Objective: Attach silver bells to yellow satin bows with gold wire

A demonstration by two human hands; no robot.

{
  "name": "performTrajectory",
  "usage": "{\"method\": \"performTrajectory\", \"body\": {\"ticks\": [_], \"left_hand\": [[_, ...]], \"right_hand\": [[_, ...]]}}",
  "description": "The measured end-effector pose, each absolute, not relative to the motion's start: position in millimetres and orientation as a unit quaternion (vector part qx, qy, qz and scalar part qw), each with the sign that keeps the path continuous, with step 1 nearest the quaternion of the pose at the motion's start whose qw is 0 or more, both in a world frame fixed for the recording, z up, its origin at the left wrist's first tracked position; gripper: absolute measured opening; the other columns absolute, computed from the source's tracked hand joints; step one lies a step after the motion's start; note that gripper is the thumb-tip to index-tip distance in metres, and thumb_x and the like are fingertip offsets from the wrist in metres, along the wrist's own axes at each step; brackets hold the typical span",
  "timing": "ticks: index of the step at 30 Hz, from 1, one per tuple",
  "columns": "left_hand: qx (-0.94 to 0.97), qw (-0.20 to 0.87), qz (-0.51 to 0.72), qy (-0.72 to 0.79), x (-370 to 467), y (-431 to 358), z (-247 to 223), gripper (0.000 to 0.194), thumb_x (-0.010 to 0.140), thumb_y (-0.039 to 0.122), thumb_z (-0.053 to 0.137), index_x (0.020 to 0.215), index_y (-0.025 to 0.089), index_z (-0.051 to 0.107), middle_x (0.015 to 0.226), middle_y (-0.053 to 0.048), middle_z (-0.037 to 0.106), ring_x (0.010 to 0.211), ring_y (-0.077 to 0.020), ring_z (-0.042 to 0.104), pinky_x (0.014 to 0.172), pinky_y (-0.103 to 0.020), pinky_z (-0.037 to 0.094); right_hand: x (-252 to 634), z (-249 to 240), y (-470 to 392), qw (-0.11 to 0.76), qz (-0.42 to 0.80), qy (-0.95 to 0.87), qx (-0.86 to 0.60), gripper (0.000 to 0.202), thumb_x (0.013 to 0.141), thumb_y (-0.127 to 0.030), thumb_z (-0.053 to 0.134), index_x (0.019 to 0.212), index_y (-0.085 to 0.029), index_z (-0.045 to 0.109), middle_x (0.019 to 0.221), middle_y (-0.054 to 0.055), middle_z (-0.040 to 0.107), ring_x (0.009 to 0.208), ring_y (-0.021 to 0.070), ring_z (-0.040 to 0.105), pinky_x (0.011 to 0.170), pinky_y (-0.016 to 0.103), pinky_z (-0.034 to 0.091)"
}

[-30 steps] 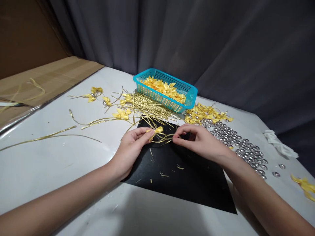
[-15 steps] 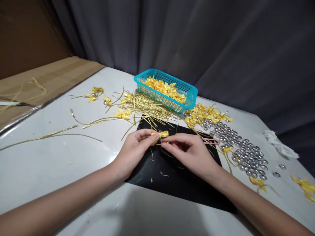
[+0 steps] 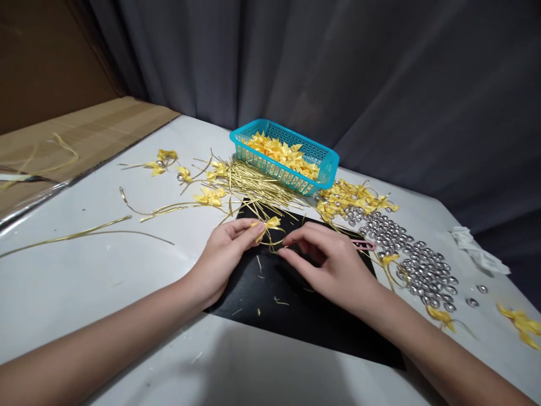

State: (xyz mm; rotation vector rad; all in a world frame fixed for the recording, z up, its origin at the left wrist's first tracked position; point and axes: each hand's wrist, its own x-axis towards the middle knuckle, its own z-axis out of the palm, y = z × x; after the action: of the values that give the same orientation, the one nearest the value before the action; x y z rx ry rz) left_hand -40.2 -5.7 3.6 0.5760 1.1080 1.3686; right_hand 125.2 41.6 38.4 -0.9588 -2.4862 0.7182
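Note:
Between thumb and fingers, my left hand (image 3: 230, 248) pinches a yellow ribbon bow (image 3: 271, 223) above the black mat (image 3: 253, 293). A thin gold cord (image 3: 274, 246) loops down from the bow toward my right hand (image 3: 323, 256). The right thumb and forefinger close on the cord near its end. A pink clip-like tool (image 3: 364, 245) shows just behind my right hand, partly hidden by it. Small gold cord scraps (image 3: 280, 301) lie on the mat below.
A blue basket (image 3: 332, 169) of yellow bows stands at the back beside a bundle of gold cords (image 3: 253, 181). Silver beads (image 3: 429, 270) spread at right, near finished-looking bows (image 3: 350, 196). Loose cords (image 3: 93, 231) lie left, cardboard (image 3: 105, 127) beyond. A white crumpled piece (image 3: 479, 251) sits far right.
The bow in my left hand has tilted and shifted slightly left and up. My right fingers have drawn slightly away from it, and the cord loop between the hands shows wider.

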Motion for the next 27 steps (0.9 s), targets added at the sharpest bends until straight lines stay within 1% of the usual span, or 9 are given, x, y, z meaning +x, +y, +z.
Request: {"method": "performTrajectory", "body": {"ticks": [3, 6, 10, 13, 18, 22, 24, 25, 27], "left_hand": [[0.262, 0.617, 0.574, 0.471, -36.4, -7.7, 5.5, 0.011, 0.074, 0.025, 0.069, 0.073, 0.015, 0.066, 0.071, 0.002, 0.062, 0.068, -0.0086, 0.051, 0.067, -0.019, 0.038], [0.264, 0.627, 0.567, 0.464, -34.5, -8.3, 4.4, 0.011, 0.074, 0.025, 0.069, 0.074, 0.015, 0.067, 0.073, 0.001, 0.063, 0.070, -0.0091, 0.053, 0.069, -0.019, 0.039], [0.252, 0.615, 0.571, 0.482, -35.7, -7.1, 2.8, 0.012, 0.072, 0.026, 0.070, 0.074, 0.015, 0.067, 0.074, 0.001, 0.063, 0.072, -0.0099, 0.053, 0.071, -0.020, 0.038], [0.247, 0.601, 0.576, 0.496, -38.4, -5.2, 2.5, 0.013, 0.071, 0.028, 0.071, 0.074, 0.016, 0.066, 0.073, 0.002, 0.062, 0.071, -0.0105, 0.052, 0.072, -0.022, 0.037], [0.249, 0.591, 0.586, 0.495, -42.6, -1.7, 0.9, 0.014, 0.072, 0.029, 0.070, 0.073, 0.016, 0.064, 0.070, 0.003, 0.059, 0.070, -0.0104, 0.051, 0.072, -0.023, 0.037], [0.243, 0.593, 0.589, 0.492, -44.1, -0.7, 0.5, 0.015, 0.074, 0.030, 0.069, 0.074, 0.015, 0.064, 0.071, 0.002, 0.059, 0.069, -0.0096, 0.050, 0.071, -0.022, 0.036], [0.244, 0.594, 0.589, 0.491, -43.9, -1.0, 1.7, 0.016, 0.074, 0.030, 0.069, 0.075, 0.015, 0.064, 0.073, 0.002, 0.061, 0.070, -0.0098, 0.051, 0.071, -0.022, 0.036], [0.246, 0.593, 0.587, 0.493, -43.6, -1.3, 2.6, 0.016, 0.074, 0.031, 0.069, 0.075, 0.015, 0.065, 0.073, 0.002, 0.061, 0.070, -0.0099, 0.051, 0.071, -0.022, 0.037], [0.249, 0.591, 0.581, 0.501, -42.8, -2.1, 4.5, 0.016, 0.073, 0.031, 0.070, 0.075, 0.015, 0.066, 0.073, 0.001, 0.062, 0.070, -0.0102, 0.052, 0.070, -0.022, 0.037]], "right_hand": [[122.7, 24.1, 41.7, 0.197, 0.255, -0.876, -0.359, 0.019, 0.081, -0.034, 0.062, 0.084, -0.016, 0.069, 0.058, -0.002, 0.049, 0.051, 0.0059, 0.040, 0.051, 0.019, 0.031], [120.3, 17.4, 41.0, 0.201, 0.331, -0.834, -0.392, 0.022, 0.080, -0.034, 0.062, 0.092, -0.016, 0.070, 0.050, -0.005, 0.041, 0.045, 0.0044, 0.032, 0.047, 0.018, 0.027], [119.4, 22.0, 43.7, 0.175, 0.434, -0.787, -0.402, 0.022, 0.081, -0.032, 0.059, 0.082, -0.013, 0.068, 0.050, -0.006, 0.034, 0.044, 0.0034, 0.026, 0.043, 0.017, 0.022], [122.9, 30.8, 47.8, 0.172, 0.410, -0.802, -0.399, 0.022, 0.080, -0.034, 0.060, 0.076, -0.013, 0.067, 0.049, -0.006, 0.032, 0.044, 0.0035, 0.025, 0.042, 0.016, 0.021], [133.7, 48.6, 51.3, 0.184, 0.270, -0.869, -0.372, 0.017, 0.082, -0.030, 0.059, 0.075, -0.016, 0.066, 0.047, -0.005, 0.036, 0.044, 0.0046, 0.030, 0.044, 0.018, 0.024], [137.6, 64.9, 49.4, 0.052, 0.251, -0.921, -0.294, 0.012, 0.088, -0.024, 0.050, 0.082, -0.017, 0.059, 0.060, -0.003, 0.053, 0.050, 0.0055, 0.042, 0.049, 0.018, 0.030], [136.3, 68.2, 48.0, -0.009, 0.265, -0.922, -0.284, 0.013, 0.088, -0.023, 0.050, 0.079, -0.018, 0.057, 0.063, -0.003, 0.055, 0.052, 0.0062, 0.044, 0.050, 0.018, 0.030], [135.0, 67.3, 47.3, -0.011, 0.273, -0.916, -0.293, 0.014, 0.088, -0.024, 0.050, 0.077, -0.018, 0.058, 0.062, -0.002, 0.055, 0.052, 0.0065, 0.044, 0.050, 0.018, 0.030], [131.1, 60.1, 46.1, 0.048, 0.294, -0.897, -0.327, 0.019, 0.088, -0.030, 0.051, 0.076, -0.017, 0.060, 0.060, -0.002, 0.054, 0.052, 0.0069, 0.043, 0.050, 0.018, 0.031]]}}
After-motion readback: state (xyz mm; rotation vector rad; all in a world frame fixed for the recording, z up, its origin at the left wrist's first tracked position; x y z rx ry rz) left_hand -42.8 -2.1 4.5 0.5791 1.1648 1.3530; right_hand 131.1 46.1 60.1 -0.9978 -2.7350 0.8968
